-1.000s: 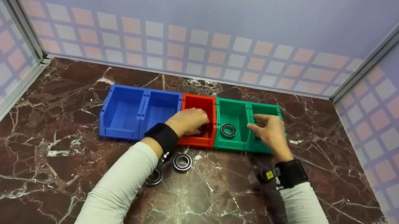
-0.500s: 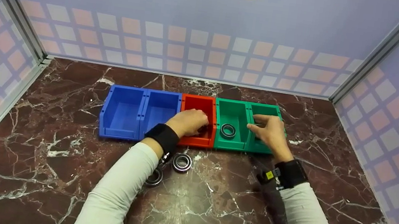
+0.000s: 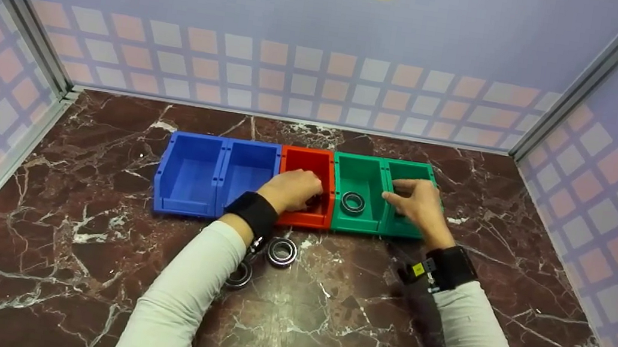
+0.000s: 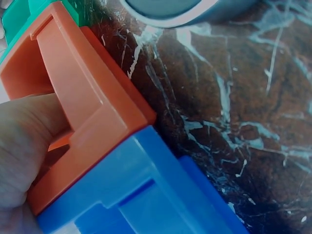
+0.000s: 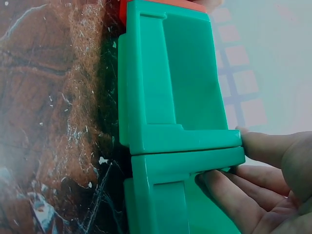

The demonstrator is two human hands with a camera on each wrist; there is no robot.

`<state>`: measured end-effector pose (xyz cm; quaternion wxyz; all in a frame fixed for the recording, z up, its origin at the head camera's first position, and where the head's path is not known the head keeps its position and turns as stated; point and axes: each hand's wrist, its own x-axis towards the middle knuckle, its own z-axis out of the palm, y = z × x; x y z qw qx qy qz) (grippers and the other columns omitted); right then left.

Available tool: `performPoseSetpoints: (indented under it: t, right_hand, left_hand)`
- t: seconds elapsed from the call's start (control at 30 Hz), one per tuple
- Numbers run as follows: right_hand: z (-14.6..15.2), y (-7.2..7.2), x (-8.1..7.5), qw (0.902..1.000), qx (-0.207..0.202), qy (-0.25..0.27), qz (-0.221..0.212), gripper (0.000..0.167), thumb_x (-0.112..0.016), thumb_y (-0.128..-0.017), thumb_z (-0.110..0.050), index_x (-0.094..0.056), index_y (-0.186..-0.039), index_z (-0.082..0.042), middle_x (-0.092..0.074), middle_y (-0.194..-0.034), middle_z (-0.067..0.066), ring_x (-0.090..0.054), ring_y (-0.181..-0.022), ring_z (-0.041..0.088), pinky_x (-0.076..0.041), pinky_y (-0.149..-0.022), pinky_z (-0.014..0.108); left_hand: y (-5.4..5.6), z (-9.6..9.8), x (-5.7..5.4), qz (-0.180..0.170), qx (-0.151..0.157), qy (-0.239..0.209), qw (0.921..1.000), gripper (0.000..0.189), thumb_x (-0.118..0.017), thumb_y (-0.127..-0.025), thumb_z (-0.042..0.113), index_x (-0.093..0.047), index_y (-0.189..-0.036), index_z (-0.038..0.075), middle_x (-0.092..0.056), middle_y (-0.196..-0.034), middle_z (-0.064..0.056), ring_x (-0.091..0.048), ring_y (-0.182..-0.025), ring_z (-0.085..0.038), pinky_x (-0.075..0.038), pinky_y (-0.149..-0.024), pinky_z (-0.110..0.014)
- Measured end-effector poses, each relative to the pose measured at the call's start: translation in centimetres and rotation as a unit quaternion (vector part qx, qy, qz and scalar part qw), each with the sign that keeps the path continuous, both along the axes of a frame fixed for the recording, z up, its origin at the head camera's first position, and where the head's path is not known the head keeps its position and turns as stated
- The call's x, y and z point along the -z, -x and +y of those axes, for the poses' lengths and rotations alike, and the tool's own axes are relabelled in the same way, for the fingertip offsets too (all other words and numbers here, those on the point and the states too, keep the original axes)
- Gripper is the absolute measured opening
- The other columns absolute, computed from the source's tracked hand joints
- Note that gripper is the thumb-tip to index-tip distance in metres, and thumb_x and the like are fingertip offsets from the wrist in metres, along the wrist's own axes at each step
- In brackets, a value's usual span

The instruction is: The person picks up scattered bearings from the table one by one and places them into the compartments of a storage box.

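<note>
My left hand point(image 3: 292, 188) reaches into the red bin point(image 3: 300, 219), its thumb point(image 4: 46, 113) past the bin's front opening in the left wrist view. A small dark patch shows by its fingertips; I cannot tell whether they hold it. My right hand point(image 3: 416, 204) pinches the adjoining side walls of two green bins, thumb point(image 5: 263, 146) on one side and fingers point(image 5: 229, 192) inside the right green bin point(image 3: 413, 171). A ball bearing point(image 3: 345, 203) lies in the left green bin point(image 3: 363, 175).
Two blue bins point(image 3: 186, 206) continue the row on the left. On the marble-patterned table point(image 3: 323, 333), one bearing point(image 3: 292, 254) lies before the red bin and another bearing point(image 3: 246, 275) is partly covered by the left forearm. Panels point(image 3: 307, 16) enclose the back and sides.
</note>
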<state>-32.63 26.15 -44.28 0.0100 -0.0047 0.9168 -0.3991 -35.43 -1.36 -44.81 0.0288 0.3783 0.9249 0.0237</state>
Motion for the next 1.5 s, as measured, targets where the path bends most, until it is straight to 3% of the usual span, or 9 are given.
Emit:
performPoseSetpoints:
  t: [0.33, 0.7, 1.0, 1.27, 1.5]
  right_hand:
    - [0.5, 0.3, -0.1, 0.9985, 0.000, 0.035, -0.043, 0.052, -0.071, -0.091, -0.027, -0.058, -0.137, -0.005, -0.063, -0.133, 0.020, -0.071, -0.104, 0.030, -0.061, -0.084, 0.035]
    - [1.2, 0.8, 0.1, 0.9882, -0.005, 0.101, -0.114, 0.062, -0.071, -0.092, -0.029, -0.049, -0.144, -0.004, -0.049, -0.148, 0.021, -0.062, -0.122, 0.036, -0.055, -0.101, 0.040]
    - [1.3, 0.8, 0.2, 0.9841, -0.009, 0.132, -0.119, 0.063, -0.072, -0.091, -0.027, -0.048, -0.144, -0.003, -0.049, -0.148, 0.021, -0.059, -0.126, 0.036, -0.055, -0.101, 0.040]
    - [1.4, 0.4, 0.0, 0.9781, -0.017, 0.162, -0.130, 0.062, -0.070, -0.092, -0.026, -0.047, -0.145, -0.003, -0.048, -0.149, 0.020, -0.053, -0.133, 0.035, -0.051, -0.107, 0.040]
    - [1.5, 0.8, 0.5, 0.9790, -0.012, 0.158, -0.128, 0.064, -0.071, -0.092, -0.027, -0.046, -0.146, -0.003, -0.049, -0.148, 0.020, -0.054, -0.132, 0.035, -0.051, -0.107, 0.041]
  left_hand:
    - [-0.2, 0.0, -0.1, 0.002, -0.001, 0.011, 0.9999, 0.011, -0.073, -0.084, 0.004, -0.072, -0.094, 0.007, -0.072, -0.102, -0.011, -0.066, -0.103, -0.031, -0.055, -0.094, -0.041]
    - [-0.4, 0.0, -0.2, 0.010, -0.002, 0.018, 0.9998, 0.013, -0.070, -0.086, 0.004, -0.072, -0.098, 0.008, -0.073, -0.102, -0.011, -0.066, -0.102, -0.031, -0.055, -0.093, -0.041]
    - [-1.1, -0.6, -1.4, -0.006, 0.017, -0.024, 0.9996, 0.024, -0.074, -0.083, 0.005, -0.073, -0.107, 0.007, -0.072, -0.107, -0.011, -0.066, -0.105, -0.029, -0.053, -0.099, -0.040]
    - [-2.8, -1.9, -3.2, 0.018, 0.047, -0.042, 0.9979, 0.026, -0.074, -0.085, 0.009, -0.073, -0.111, 0.007, -0.071, -0.102, -0.010, -0.066, -0.098, -0.026, -0.057, -0.091, -0.037]
    - [-5.7, -3.0, -4.1, 0.043, 0.079, -0.047, 0.9948, 0.027, -0.075, -0.087, 0.024, -0.071, -0.110, 0.010, -0.071, -0.103, -0.007, -0.067, -0.096, -0.023, -0.058, -0.087, -0.036]
